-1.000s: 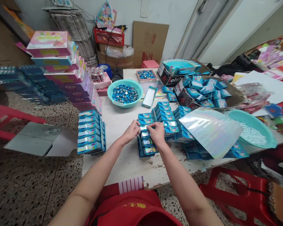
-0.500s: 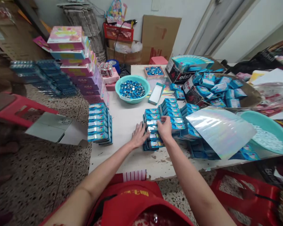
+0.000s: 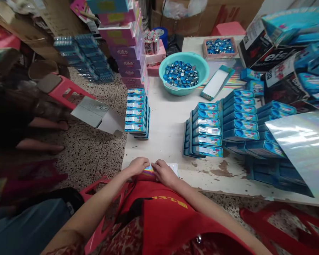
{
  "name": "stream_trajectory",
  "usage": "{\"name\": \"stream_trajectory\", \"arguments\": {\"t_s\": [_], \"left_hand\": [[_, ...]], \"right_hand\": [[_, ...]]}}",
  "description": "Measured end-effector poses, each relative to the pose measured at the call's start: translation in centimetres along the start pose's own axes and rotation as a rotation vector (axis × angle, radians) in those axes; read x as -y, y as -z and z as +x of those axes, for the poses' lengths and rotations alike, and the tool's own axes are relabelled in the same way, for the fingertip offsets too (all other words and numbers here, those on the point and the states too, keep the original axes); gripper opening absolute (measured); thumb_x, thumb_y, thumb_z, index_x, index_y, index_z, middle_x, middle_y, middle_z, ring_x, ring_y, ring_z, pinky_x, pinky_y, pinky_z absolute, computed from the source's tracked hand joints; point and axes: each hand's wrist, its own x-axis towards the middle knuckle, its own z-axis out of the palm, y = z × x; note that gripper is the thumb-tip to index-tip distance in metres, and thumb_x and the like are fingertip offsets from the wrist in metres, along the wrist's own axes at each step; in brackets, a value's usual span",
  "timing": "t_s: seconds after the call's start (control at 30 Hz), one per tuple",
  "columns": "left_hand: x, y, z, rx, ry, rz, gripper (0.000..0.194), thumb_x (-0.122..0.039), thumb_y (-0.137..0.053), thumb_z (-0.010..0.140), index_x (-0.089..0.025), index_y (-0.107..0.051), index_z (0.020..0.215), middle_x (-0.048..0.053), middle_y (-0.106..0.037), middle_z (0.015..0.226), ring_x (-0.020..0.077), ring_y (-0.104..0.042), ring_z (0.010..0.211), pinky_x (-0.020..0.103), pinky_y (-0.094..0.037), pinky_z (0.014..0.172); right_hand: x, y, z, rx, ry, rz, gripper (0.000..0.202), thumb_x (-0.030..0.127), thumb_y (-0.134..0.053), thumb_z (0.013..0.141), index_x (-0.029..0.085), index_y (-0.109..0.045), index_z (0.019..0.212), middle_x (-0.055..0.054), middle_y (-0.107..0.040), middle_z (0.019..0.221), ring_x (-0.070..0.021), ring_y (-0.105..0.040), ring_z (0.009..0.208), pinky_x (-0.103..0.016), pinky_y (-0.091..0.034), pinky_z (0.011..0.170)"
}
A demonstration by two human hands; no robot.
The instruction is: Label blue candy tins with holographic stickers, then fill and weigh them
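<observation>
At the table's front edge, just above the red apron (image 3: 159, 219), my left hand (image 3: 139, 166) has its fingers closed on a shiny iridescent sheet (image 3: 149, 170). My right hand (image 3: 163, 172) touches the same sheet from the right, fingers curled over its edge. A pale, glossy piece (image 3: 174, 168) sticks out beside the right wrist. Farther up, a stack of blue boxes (image 3: 135, 111) stands on the left. More blue box stacks (image 3: 207, 131) stand on the right, apart from both hands.
A turquoise bowl (image 3: 184, 91) of blue and silver discs stands at the back beside an open tray (image 3: 218, 82). Large cartons (image 3: 271, 46) and a holographic sheet (image 3: 303, 141) are at the right. Pink and purple boxes (image 3: 130, 63) rise at the left. Another person's legs (image 3: 42, 124) show.
Both hands have left the middle box stack and come back to the front edge, now on the shiny sheet. The view has shifted down and left.
</observation>
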Motion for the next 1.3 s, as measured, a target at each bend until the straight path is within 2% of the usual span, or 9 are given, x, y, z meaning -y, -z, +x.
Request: {"name": "stream_trajectory", "arguments": {"t_s": [0.13,0.3,0.5,0.67,0.8,0.9,1.03,1.17,1.3], "left_hand": [[0.3,0.3,0.7,-0.001,0.023,-0.037,0.026,-0.026,-0.044,0.08,-0.016,-0.068,0.08,0.004,-0.067,0.078,0.0152,-0.055,0.072,0.022,-0.034,0.061],[0.4,0.2,1.0,-0.002,0.033,-0.06,0.025,-0.026,-0.047,0.078,-0.016,-0.07,0.083,0.004,-0.068,0.08,0.0164,-0.057,0.075,0.023,-0.037,0.063],[-0.2,0.6,1.2,-0.017,0.044,-0.046,0.025,-0.025,-0.046,0.081,-0.016,-0.07,0.082,0.007,-0.069,0.083,0.0201,-0.06,0.083,0.028,-0.042,0.075],[-3.4,1.7,-1.3,-0.141,-0.244,-0.376,0.036,-0.038,-0.053,0.082,-0.019,-0.061,0.112,0.009,-0.059,0.123,0.0214,-0.051,0.115,0.032,-0.04,0.096],[-7.5,2.8,-1.9,0.019,-0.307,-0.722,0.03,-0.045,-0.052,0.081,-0.016,-0.059,0.088,0.003,-0.064,0.076,0.0144,-0.06,0.071,0.025,-0.048,0.066],[-10.8,5.4,0.0,-0.01,-0.303,-0.701,0.032,-0.046,-0.046,0.085,-0.017,-0.054,0.074,-0.004,-0.049,0.052,0.0094,-0.048,0.049,0.021,-0.04,0.05],[-15.4,10.9,3.8,-0.158,-0.485,-0.59,0.023,-0.039,-0.044,0.086,-0.018,-0.053,0.092,-0.007,-0.047,0.053,0.0084,-0.046,0.048,0.02,-0.037,0.05],[-18.6,14.8,7.9,-0.18,-0.6,-0.555,0.021,-0.029,-0.042,0.084,-0.02,-0.045,0.103,-0.008,-0.048,0.056,0.0087,-0.044,0.05,0.019,-0.036,0.05],[-19.4,15.3,11.8,-0.205,-0.59,-0.576,0.017,-0.022,-0.041,0.08,-0.02,-0.041,0.097,-0.008,-0.047,0.055,0.0096,-0.041,0.051,0.02,-0.035,0.05]], "right_hand": [[0.2,0.5,-0.4,0.063,0.027,-0.131,0.031,0.016,-0.052,0.088,0.023,-0.057,0.117,-0.007,-0.057,0.103,-0.0187,-0.051,0.094,-0.026,-0.042,0.075],[0.4,0.8,-0.3,-0.034,0.004,-0.162,0.013,0.021,-0.062,0.082,0.021,-0.065,0.095,-0.008,-0.057,0.111,-0.0215,-0.051,0.099,-0.03,-0.043,0.079],[1.4,2.3,-0.5,0.016,-0.068,-0.093,0.008,0.017,-0.057,0.085,0.021,-0.063,0.083,-0.005,-0.064,0.083,-0.0193,-0.056,0.084,-0.028,-0.042,0.072],[2.4,7.0,-2.7,-0.225,-0.231,0.252,0.008,0.017,-0.061,0.082,0.02,-0.059,0.075,-0.001,-0.064,0.074,-0.0157,-0.057,0.072,-0.025,-0.041,0.066],[2.3,11.0,-3.9,-0.469,-0.265,0.352,0.008,0.021,-0.058,0.083,0.021,-0.058,0.074,-0.001,-0.063,0.072,-0.0159,-0.057,0.071,-0.025,-0.042,0.064],[1.6,13.8,-3.7,-0.706,-0.317,0.269,0.01,0.024,-0.056,0.084,0.021,-0.058,0.075,-0.002,-0.062,0.074,-0.0183,-0.056,0.076,-0.029,-0.042,0.069],[-0.3,18.3,-2.2,-0.976,-0.347,0.126,0.011,0.027,-0.056,0.083,0.021,-0.059,0.075,-0.005,-0.061,0.083,-0.0202,-0.054,0.084,-0.032,-0.042,0.076],[-3.7,22.9,0.3,-0.962,-0.51,0.163,0.011,0.029,-0.059,0.08,0.02,-0.062,0.074,-0.003,-0.062,0.077,-0.0192,-0.054,0.078,-0.031,-0.042,0.074],[-6.7,25.1,2.7,-0.902,-0.678,0.112,0.012,0.029,-0.065,0.073,0.019,-0.064,0.067,-0.008,-0.06,0.089,-0.0236,-0.053,0.092,-0.034,-0.041,0.08]]}}
